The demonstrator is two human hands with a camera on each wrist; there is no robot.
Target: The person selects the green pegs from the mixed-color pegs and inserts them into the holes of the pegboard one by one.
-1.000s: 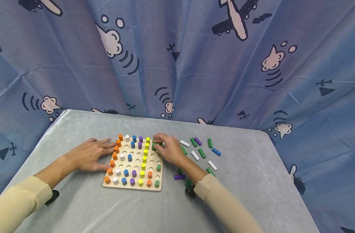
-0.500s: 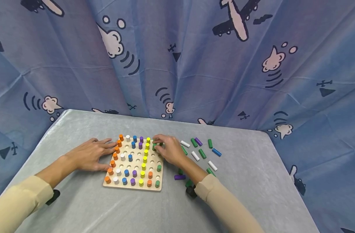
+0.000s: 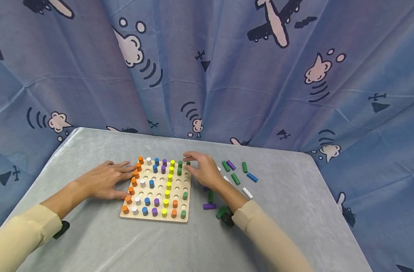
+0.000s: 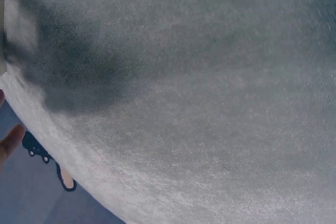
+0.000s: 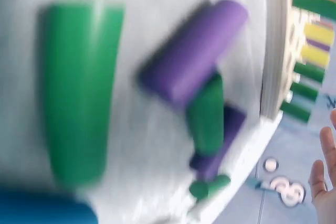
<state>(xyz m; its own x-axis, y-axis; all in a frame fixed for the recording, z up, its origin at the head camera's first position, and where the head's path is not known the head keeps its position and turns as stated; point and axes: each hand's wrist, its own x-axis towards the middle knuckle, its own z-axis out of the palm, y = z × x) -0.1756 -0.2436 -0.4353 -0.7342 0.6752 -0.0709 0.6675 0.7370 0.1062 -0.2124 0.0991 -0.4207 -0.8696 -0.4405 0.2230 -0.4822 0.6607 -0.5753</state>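
A wooden pegboard [image 3: 152,220] bears upright pegs in orange, white, blue, purple, yellow and green. My left hand [image 3: 105,180] rests at its left edge, fingers spread beside the orange pegs [image 3: 133,182]; in the left wrist view only fingertips [image 4: 13,139] show at the left border. Over the far right corner is my right hand [image 3: 205,172], holding nothing, thumb and fingers apart. Just left of its fingertips a green peg [image 3: 179,172] stands in the board, with another green peg [image 3: 180,164] behind it. In the right wrist view this hand [image 5: 325,177] shows at the right border.
Loose pegs lie on the grey cloth right of the board: a blue peg [image 3: 252,177], a white peg [image 3: 247,193], a purple peg [image 3: 209,206] and several green ones [image 3: 235,178]. My right forearm hides some. A patterned blue curtain [image 3: 207,75] hangs behind the table.
My right hand has let go of the green peg, which stays in the board, and has moved slightly right with its fingers parted. The left hand stays in place.
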